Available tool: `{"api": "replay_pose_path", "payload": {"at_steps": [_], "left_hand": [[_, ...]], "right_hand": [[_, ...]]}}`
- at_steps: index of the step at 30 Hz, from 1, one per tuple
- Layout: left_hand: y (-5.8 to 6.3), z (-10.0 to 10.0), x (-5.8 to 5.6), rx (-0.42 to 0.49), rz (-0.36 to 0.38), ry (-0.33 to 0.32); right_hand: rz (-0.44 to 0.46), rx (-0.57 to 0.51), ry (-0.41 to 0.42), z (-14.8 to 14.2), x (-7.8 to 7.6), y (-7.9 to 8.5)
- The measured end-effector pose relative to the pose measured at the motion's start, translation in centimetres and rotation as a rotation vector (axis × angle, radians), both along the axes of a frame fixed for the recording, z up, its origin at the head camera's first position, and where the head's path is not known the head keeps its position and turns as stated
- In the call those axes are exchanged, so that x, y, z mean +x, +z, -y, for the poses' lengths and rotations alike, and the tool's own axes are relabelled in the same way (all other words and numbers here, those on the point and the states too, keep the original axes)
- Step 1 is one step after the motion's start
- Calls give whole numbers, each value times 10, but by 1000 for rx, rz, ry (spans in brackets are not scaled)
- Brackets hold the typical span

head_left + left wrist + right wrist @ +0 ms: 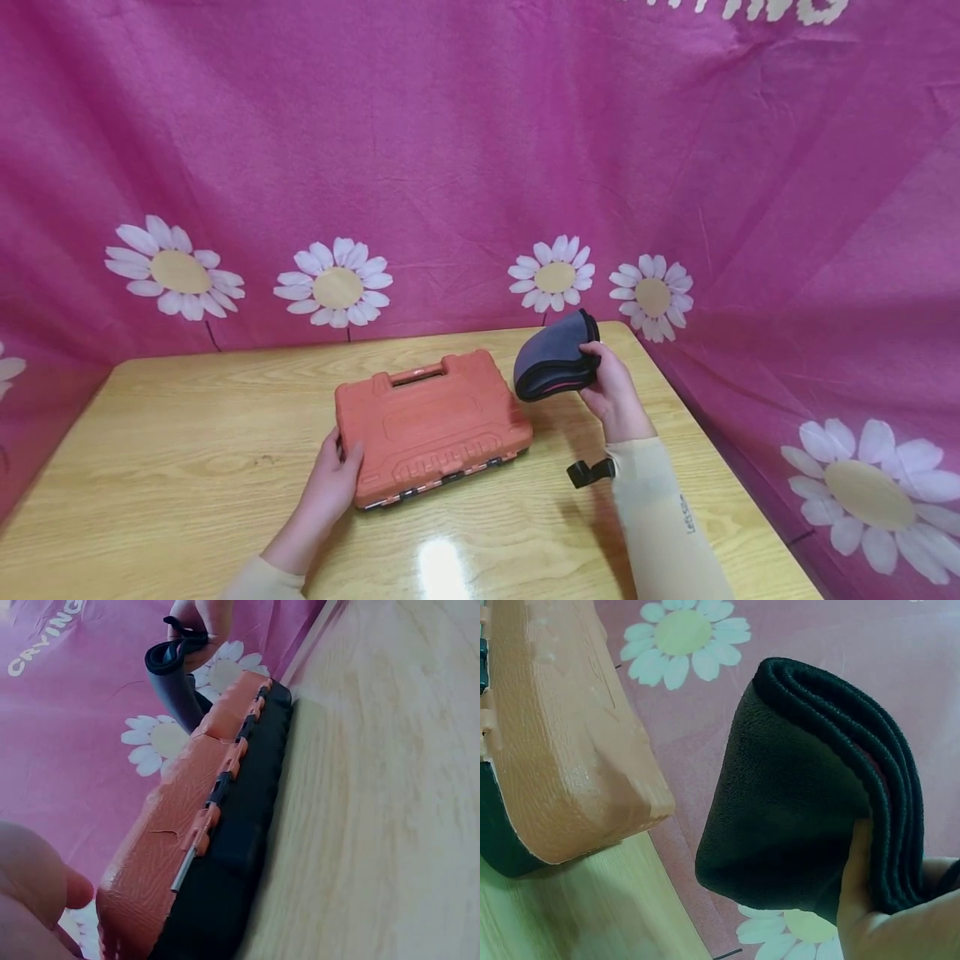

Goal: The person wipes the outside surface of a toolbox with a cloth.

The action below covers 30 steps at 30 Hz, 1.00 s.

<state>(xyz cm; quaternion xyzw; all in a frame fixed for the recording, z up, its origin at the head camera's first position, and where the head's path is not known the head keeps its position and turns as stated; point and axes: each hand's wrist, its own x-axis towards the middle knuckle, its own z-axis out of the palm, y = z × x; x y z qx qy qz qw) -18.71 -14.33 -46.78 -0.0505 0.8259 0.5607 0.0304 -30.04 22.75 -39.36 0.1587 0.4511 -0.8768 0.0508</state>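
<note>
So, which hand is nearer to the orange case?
The left hand. It grips the orange case at its left end, while the right hand is off to the case's right, apart from it, holding a folded gray cloth.

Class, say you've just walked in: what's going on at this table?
A person's right hand holds a folded cloth up over the table, near the right end of an orange case. The left hand grips the case by its left end. The case is closed.
</note>
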Motion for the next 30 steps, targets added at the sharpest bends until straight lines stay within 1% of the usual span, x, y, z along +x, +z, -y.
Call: {"api": "replay_pose_path", "payload": {"at_steps": [5, 9, 15, 18, 22, 30], "left_hand": [[-4, -1, 0, -15, -14, 2], [-6, 0, -1, 7, -21, -6], [-12, 7, -9, 28, -7, -39], [-13, 11, -13, 21, -19, -51], [-12, 15, -18, 10, -21, -64], [-10, 22, -26, -6, 13, -101]], "right_hand": [[4, -3, 2, 0, 0, -1], [9, 6, 1, -1, 1, 0], [11, 11, 0, -2, 0, 0], [9, 14, 3, -2, 0, 0], [14, 17, 2, -2, 1, 0], [34, 39, 2, -1, 1, 0]]}}
